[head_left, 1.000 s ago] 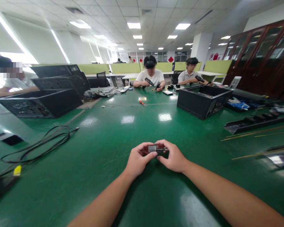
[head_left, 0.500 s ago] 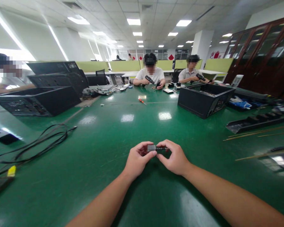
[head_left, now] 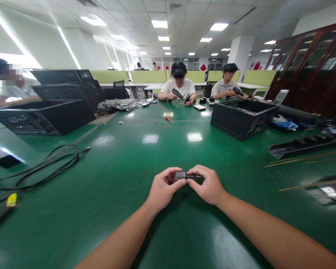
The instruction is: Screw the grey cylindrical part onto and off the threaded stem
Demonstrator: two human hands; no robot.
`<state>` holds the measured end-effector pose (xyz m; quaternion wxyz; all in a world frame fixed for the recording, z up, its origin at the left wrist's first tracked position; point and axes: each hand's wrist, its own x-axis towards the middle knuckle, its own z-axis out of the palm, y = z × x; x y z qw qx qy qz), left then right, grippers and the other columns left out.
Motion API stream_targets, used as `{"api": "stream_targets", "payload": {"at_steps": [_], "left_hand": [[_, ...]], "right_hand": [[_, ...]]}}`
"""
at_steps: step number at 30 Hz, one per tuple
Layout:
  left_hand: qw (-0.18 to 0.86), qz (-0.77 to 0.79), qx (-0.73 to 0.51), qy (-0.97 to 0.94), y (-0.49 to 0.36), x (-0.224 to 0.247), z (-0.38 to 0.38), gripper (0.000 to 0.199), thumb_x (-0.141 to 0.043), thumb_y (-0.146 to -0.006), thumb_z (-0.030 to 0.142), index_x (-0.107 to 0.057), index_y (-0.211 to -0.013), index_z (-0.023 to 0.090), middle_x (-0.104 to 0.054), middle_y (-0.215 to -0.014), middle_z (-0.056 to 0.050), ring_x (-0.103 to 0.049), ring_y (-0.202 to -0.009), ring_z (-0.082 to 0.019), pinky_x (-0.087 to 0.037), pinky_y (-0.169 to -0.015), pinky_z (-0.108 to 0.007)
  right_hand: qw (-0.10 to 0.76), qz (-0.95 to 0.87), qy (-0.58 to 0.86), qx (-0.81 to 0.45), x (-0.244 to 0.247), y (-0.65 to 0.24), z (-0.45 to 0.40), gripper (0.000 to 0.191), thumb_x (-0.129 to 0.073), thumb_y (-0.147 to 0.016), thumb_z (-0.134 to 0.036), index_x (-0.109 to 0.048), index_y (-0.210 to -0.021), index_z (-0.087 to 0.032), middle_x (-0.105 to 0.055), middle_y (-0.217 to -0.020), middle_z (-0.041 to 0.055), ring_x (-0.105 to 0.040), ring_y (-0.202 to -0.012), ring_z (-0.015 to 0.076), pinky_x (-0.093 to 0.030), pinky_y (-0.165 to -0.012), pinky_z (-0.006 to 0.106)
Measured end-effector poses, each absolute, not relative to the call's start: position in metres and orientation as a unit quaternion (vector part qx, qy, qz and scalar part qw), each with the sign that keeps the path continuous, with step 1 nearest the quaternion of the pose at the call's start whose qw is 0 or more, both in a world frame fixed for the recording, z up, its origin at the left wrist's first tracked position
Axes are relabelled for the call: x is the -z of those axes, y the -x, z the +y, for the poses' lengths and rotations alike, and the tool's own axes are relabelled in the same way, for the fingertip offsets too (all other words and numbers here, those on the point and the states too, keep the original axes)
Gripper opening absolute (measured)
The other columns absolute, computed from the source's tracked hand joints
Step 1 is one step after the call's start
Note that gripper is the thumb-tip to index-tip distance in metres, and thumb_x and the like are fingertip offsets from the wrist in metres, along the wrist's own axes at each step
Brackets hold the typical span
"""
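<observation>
A small motor (head_left: pixel 180 175), a grey metal cylinder with a thin dark shaft that looks ribbed or threaded, lies level between my hands just above the green table (head_left: pixel 117 224). My left hand (head_left: pixel 162 188) is closed round the cylinder, thumb along its near side and fingers behind. Thumb and fingers of my right hand (head_left: pixel 208 185) pinch the shaft (head_left: pixel 195 176) close to the cylinder. The shaft's tip sticks out inside the curl of that hand.
Farther back lies a red screwdriver (head_left: pixel 168 119). Black computer cases stand at right (head_left: pixel 235 121) and left (head_left: pixel 44 116). Black cables (head_left: pixel 56 168) loop at left; thin rods (head_left: pixel 305 158) and a black metal channel (head_left: pixel 296 146) lie right. Two people opposite hold power drills; another sits left.
My right thumb and fingers have shifted slightly along the shaft, and more of its tip shows. The left hand keeps its hold on the cylinder.
</observation>
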<state>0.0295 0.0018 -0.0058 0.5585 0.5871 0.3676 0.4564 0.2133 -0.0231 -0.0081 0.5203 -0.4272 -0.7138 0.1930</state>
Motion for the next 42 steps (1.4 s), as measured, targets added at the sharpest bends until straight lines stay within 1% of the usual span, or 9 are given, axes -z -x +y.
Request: {"api": "stream_targets", "payload": {"at_steps": [16, 28, 42], "left_hand": [[0.555, 0.370, -0.459, -0.586, -0.0298, 0.0059, 0.0013, 0.040, -0.084, -0.067, 0.024, -0.067, -0.101, 0.014, -0.073, -0.089, -0.005, -0.067, -0.081, -0.017, -0.052, -0.078, -0.027], [0.559, 0.369, -0.465, -0.579, -0.0299, 0.0048, 0.0003, 0.038, -0.084, -0.066, 0.023, -0.068, -0.100, 0.015, -0.073, -0.087, -0.004, -0.066, -0.079, -0.014, -0.051, -0.076, -0.024], [0.560, 0.369, -0.470, -0.573, -0.0303, 0.0023, -0.0011, 0.040, -0.085, -0.066, 0.025, -0.068, -0.100, 0.014, -0.073, -0.088, -0.006, -0.067, -0.080, -0.017, -0.053, -0.079, -0.028]], "right_hand": [[0.519, -0.710, 0.430, -0.202, 0.0099, -0.2143, -0.0231, 0.010, -0.069, -0.077, -0.016, -0.070, -0.086, -0.020, -0.070, -0.081, 0.0029, -0.065, -0.075, 0.0178, -0.049, -0.069, 0.028], [0.516, -0.707, 0.438, -0.205, 0.0088, -0.2151, -0.0229, 0.008, -0.069, -0.078, -0.017, -0.070, -0.086, -0.020, -0.070, -0.080, 0.0024, -0.064, -0.073, 0.0170, -0.048, -0.068, 0.028], [0.516, -0.703, 0.444, -0.205, 0.0068, -0.2145, -0.0253, 0.005, -0.067, -0.080, -0.019, -0.069, -0.085, -0.019, -0.069, -0.079, 0.0021, -0.063, -0.073, 0.0167, -0.048, -0.068, 0.028]]}}
